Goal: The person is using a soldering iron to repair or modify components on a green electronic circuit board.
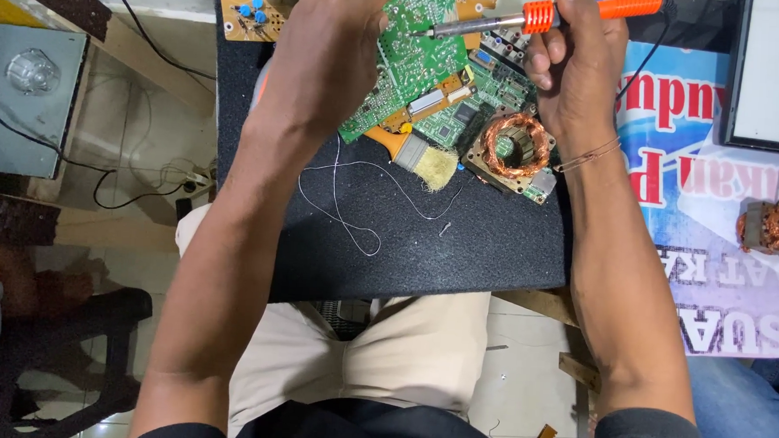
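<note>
We see a worktop [458, 257] covered by a dark foam mat. Directly on it lie a thin loop of solder wire [346, 213], a small brush [418, 155], green circuit boards [482, 100], a copper-wound coil [517, 146], and beside the mat a printed banner [721, 251] carrying another copper coil [774, 227].

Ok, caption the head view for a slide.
Right hand touches a soldering iron to a green circuit board held by the left hand.
</note>
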